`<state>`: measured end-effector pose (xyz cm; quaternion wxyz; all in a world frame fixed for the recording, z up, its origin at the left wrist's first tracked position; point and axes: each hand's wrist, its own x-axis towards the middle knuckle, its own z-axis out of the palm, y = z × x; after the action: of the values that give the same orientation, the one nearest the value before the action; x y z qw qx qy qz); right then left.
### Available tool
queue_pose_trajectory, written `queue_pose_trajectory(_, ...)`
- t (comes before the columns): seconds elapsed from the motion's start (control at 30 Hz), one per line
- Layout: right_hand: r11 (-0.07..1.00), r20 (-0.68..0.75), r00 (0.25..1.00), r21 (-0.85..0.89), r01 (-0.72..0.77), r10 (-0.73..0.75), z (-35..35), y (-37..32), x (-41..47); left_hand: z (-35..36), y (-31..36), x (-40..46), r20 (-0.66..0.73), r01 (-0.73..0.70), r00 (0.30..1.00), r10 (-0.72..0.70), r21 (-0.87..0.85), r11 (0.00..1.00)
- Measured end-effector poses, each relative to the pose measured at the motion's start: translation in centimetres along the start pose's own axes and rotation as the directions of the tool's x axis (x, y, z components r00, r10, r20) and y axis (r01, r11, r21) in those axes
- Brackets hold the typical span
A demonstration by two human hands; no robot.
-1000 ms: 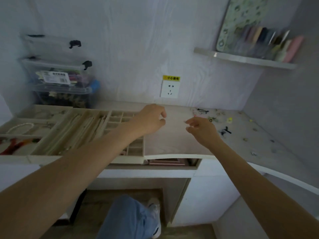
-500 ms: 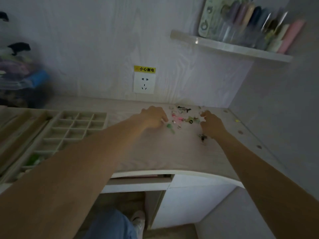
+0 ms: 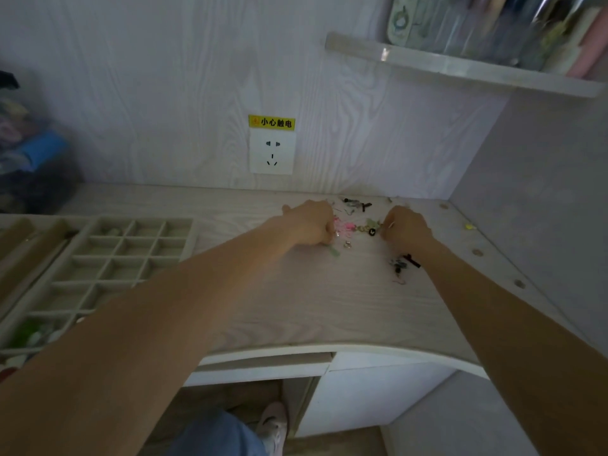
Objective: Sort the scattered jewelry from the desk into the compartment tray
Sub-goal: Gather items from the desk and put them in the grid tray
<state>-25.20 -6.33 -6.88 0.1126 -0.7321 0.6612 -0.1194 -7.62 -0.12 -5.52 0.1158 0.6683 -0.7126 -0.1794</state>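
Scattered jewelry lies at the back of the pale wooden desk (image 3: 296,301): pink pieces (image 3: 346,227), a green piece (image 3: 334,251), black pieces (image 3: 357,204) and a dark cluster (image 3: 399,265). My left hand (image 3: 309,225) rests knuckles-up with its fingers curled down against the pink pieces. My right hand (image 3: 407,230) is curled the same way, fingertips at a gold and green piece (image 3: 371,226). The fingertips are hidden, so I cannot tell whether either hand holds anything. The beige compartment tray (image 3: 131,240) sits at the left, apart from both hands.
A wall socket with a yellow label (image 3: 271,153) is behind the desk. Upper right hangs a shelf (image 3: 460,69) with bottles. Clear storage boxes (image 3: 29,159) stand at the far left. A tiny yellow bit (image 3: 469,227) lies near the right wall.
My view has swung right, away from the tray and storage boxes. Both hands have reached forward from mid-desk to the jewelry pile and curled onto it.
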Motion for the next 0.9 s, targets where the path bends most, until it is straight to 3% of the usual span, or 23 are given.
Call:
queue_pose_trajectory(0.1, 0.999, 0.032, 0.999, 0.034, 0.026, -0.027, -0.3, 0.2, 0.0, 0.2, 0.0, 0.0, -0.013, 0.011, 1.0, -0.012, -0.044, 0.999)
queue_pose_trajectory(0.17, 0.996, 0.027, 0.998, 0.081, 0.046, -0.049, -0.5, 0.2, -0.1, 0.2, -0.2, -0.1, -0.063, 0.009, 0.998, -0.019, -0.165, 0.986)
queue_pose_trajectory(0.3, 0.925, -0.045, 0.998, 0.377, 0.049, -0.034, -1.2, 0.1, -0.3, -1.2, -0.4, -0.8, -0.19, -0.043, 0.98, -0.056, -0.483, 0.875)
queue_pose_trajectory(0.37, 0.842, -0.091, 0.996, 0.536, 0.056, -0.009, -1.9, -0.2, -0.6, -2.0, -0.3, -1.5, -0.167, -0.028, 0.979, -0.117, -0.681, 0.732)
queue_pose_trajectory(0.43, 0.739, -0.082, 0.996, 0.673, 0.04, 0.021, -2.7, -0.6, -1.1, -2.6, -0.2, -2.1, -0.068, 0.031, 0.982, -0.176, -0.862, 0.507)
queue_pose_trajectory(0.5, 0.613, -0.03, 0.999, 0.79, -0.002, 0.042, -3.5, -1.1, -1.9, -3.0, -0.2, -2.8, -0.022, 0.046, 0.979, -0.203, -0.945, 0.323)
queue_pose_trajectory(0.6, 0.403, 0.077, 0.997, 0.912, -0.074, 0.009, -4.4, -1.6, -3.2, -3.5, -0.1, -3.6, 0.003, 0.047, 0.972, -0.235, -0.982, 0.183)
queue_pose_trajectory(0.77, 0.075, 0.186, 0.976, 0.981, -0.179, -0.11, -5.3, -2.8, -5.3, -4.5, 0.2, -5.4, 0.026, 0.06, 0.972, -0.232, -0.988, 0.142)
queue_pose_trajectory(0.9, 0.001, 0.197, 0.968, 0.98, -0.199, -0.153, -5.5, -4.9, -7.0, -5.6, 0.2, -7.2, -0.006, 0.023, 0.981, -0.192, -0.988, 0.151)
